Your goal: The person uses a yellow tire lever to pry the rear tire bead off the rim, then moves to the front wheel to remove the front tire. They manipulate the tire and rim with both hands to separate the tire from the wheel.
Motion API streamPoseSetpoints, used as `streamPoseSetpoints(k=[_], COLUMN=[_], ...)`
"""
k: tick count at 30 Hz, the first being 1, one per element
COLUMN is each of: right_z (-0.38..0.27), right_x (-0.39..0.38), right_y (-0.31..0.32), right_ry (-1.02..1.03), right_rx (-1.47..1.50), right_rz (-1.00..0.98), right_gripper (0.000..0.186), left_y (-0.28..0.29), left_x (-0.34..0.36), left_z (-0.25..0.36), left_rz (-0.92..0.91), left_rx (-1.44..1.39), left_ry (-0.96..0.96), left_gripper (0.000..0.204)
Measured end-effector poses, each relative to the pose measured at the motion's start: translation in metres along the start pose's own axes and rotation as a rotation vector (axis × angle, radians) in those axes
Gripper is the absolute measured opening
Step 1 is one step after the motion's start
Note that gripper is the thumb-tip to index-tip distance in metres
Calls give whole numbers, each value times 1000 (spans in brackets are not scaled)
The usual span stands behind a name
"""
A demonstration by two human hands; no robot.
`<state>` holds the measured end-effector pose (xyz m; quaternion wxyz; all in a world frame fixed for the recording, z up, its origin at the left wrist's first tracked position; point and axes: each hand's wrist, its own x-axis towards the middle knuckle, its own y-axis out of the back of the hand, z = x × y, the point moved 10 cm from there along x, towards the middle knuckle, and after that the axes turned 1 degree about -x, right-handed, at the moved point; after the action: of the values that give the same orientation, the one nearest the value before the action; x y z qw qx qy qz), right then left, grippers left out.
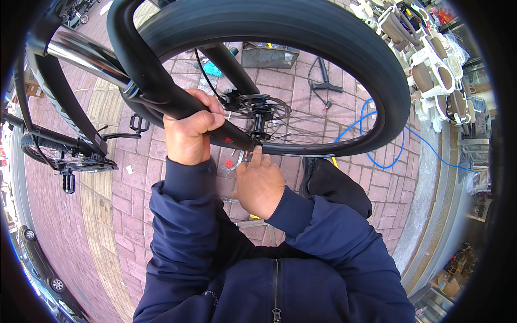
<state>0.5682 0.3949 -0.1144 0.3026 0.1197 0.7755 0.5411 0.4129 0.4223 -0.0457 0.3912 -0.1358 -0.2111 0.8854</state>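
My left hand (188,132) wraps the suspension fork leg (236,136) at 11 o'clock, best held steady so my right hand (262,185), fingers narrow, grip unclear, lines up square below the disc-brake hub (260,123) at 12.

The left hand (187,132) wraps around a black fork leg (161,89), while the right hand (261,185) has its fingertips (258,151) at the leg's lower end, beside the hub (260,121) of the wheel (389,102). A grey box (268,57) and a T-handled pump (326,86) lie on brick paving (134,215), with a blue hose (383,167) curling to their right
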Motion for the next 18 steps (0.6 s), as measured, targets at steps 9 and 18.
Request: streamPoseSetpoints(k=[9,18], right_z=[0,1], right_x=[0,1], right_y=[-1,0], right_ry=[14,12], right_rx=[13,26], right_rz=[-22,-23], right_gripper=[68,67], left_y=[2,1], left_x=[1,0], left_z=[-4,-4], left_rz=[-29,-33], left_rx=[38,46], left_ry=[29,21], left_gripper=[31,31])
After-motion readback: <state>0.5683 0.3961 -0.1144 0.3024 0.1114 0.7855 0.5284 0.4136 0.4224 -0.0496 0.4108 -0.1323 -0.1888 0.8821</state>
